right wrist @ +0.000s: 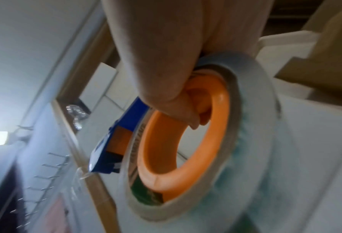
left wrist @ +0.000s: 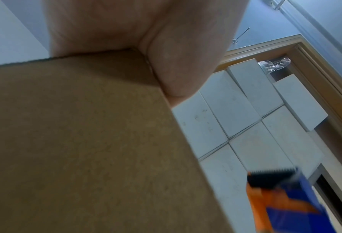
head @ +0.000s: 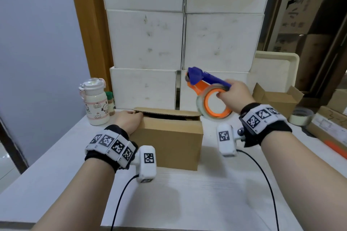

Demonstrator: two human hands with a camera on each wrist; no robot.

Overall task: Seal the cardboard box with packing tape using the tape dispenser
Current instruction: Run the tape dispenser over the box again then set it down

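A brown cardboard box [head: 169,139] stands on the white table [head: 187,197], its top flaps not fully flat and a dark gap showing along the far edge. My left hand [head: 131,117] rests on the box's top left corner; in the left wrist view the palm [left wrist: 146,39] presses against the cardboard box [left wrist: 86,141], and the fingers are hidden. My right hand [head: 231,93] grips the orange and blue tape dispenser [head: 206,88] through its ring, in the air above the box's right end. In the right wrist view the fingers [right wrist: 186,113] curl inside the orange ring [right wrist: 186,149] with the clear tape roll [right wrist: 255,126].
Stacked white boxes [head: 184,43] form a wall just behind the cardboard box. A white bottle [head: 95,103] and a small jar [head: 110,102] stand at the left. To the right are an open small carton [head: 277,99], a loose tape roll [head: 300,116] and a flat package [head: 330,129].
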